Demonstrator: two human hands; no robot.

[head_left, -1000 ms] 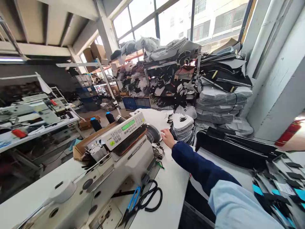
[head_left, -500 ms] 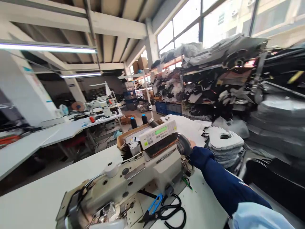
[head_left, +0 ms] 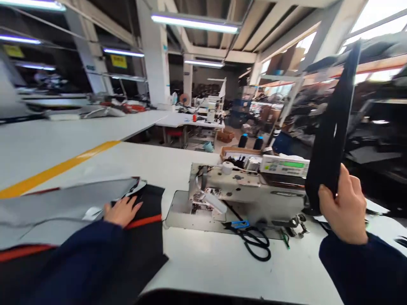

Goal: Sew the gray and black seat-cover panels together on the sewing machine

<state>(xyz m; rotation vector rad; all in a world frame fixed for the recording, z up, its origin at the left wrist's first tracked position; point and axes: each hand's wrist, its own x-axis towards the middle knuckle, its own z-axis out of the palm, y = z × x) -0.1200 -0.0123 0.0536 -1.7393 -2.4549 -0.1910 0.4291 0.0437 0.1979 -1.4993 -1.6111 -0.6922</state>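
Observation:
My right hand [head_left: 345, 207] is closed around the lower end of a long black cut piece [head_left: 332, 127], holding it upright in the air to the right of the sewing machine [head_left: 251, 195]. Flat on the black fabric with an orange stripe [head_left: 143, 228] lies my left hand [head_left: 122, 210], fingers spread, left of the machine. A grey fabric panel [head_left: 63, 203] lies partly under and beside that hand on the white table [head_left: 197, 262].
Black scissors with a blue-handled snipper [head_left: 251, 235] lie in front of the machine. Thread cones [head_left: 251, 142] and a cardboard box stand behind it. Other worktables stretch to the left and back; shelves of stacked material fill the right.
The view has swung left from the shelves to the table. My right hand left the stack of pieces beyond the machine and now holds a black piece up. My left hand has come into view.

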